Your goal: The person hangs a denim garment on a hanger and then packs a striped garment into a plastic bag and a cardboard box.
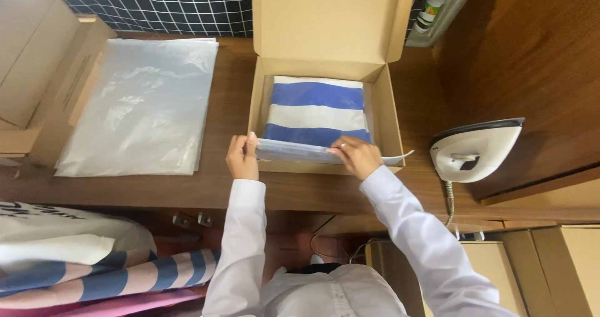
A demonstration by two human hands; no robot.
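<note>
An open cardboard box [389,114] stands on the wooden table, its lid flap raised at the back. Inside lies a folded blue and white striped cloth [315,108] in a clear plastic bag. My left hand [242,157] pinches the near left edge of the bag at the box's front wall. Over at the near right edge of the bag, my right hand [355,156] presses down on the plastic flap [294,149]. Both arms wear white sleeves.
A stack of clear plastic bags [140,104] lies left of the box. Flat cardboard [37,73] sits at the far left. A white iron [474,149] stands upright at the right. Striped cloths [94,273] pile up below the table's left edge.
</note>
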